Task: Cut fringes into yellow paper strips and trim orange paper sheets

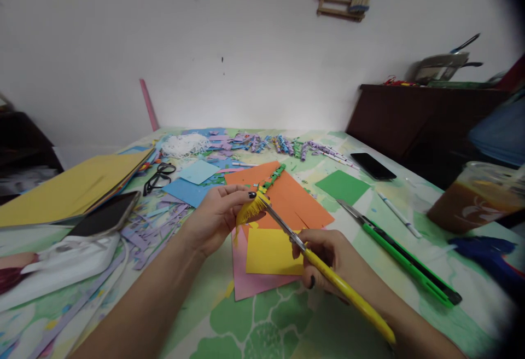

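Between the thumb and fingers of my left hand (pixel 219 214) is a yellow fringed paper strip (pixel 248 211), its fine cuts hanging down. My right hand (pixel 328 260) grips a pair of scissors (pixel 305 247) with yellow handles. The blade tips reach the fringed strip close to my left thumb. Beneath my hands lie an orange paper sheet (pixel 295 200), a yellow paper rectangle (pixel 274 252) and a pink paper sheet (pixel 262 288). A green curled paper piece (pixel 274 175) rests on the orange sheet, just beyond the fringe.
To the right lie a green utility knife (pixel 410 263), a marker (pixel 398 215), a black phone (pixel 373 166) and a cup of brown drink (pixel 471 200). Another phone (pixel 106 216), glasses (pixel 159 177) and yellow folders (pixel 77 184) are left. Curled paper strips (pixel 283 144) line the back.
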`<state>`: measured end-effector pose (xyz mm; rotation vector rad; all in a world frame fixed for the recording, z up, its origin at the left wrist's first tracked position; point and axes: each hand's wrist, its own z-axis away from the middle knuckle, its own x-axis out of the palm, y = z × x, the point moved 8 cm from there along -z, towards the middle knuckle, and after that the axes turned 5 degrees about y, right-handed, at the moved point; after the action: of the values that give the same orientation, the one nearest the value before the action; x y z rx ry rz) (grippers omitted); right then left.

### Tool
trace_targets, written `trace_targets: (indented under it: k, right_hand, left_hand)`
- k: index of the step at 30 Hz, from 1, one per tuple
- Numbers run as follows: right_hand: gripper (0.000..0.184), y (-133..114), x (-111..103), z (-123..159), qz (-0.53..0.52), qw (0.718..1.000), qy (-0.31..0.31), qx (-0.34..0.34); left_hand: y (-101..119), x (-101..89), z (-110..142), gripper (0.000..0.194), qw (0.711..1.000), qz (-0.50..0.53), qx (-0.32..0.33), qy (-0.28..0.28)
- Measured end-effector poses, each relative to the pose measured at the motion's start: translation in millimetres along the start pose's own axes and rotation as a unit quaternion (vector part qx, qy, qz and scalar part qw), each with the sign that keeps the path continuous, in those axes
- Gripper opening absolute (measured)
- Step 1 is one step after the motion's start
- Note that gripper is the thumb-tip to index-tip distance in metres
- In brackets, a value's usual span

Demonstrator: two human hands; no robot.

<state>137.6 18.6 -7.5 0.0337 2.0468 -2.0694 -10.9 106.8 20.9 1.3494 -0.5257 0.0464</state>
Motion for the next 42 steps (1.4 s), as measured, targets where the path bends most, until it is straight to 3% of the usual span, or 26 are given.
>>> trace_targets:
  k: [8,42]
  right_hand:
    - [0.018,-3.7,1.2,1.8,-0.035,0.999,-0.010,-0.019]
    - [0.028,-0.9,-2.0,0.5,0.002,1.000,0.006,0.012]
  left_hand:
    - [-0.5,-1.7,-0.9,0.011,1.000,-0.006,0.000,0.009]
    - [0.7,-1.8,-0.3,0.009,1.000,-0.007,0.000,0.009]
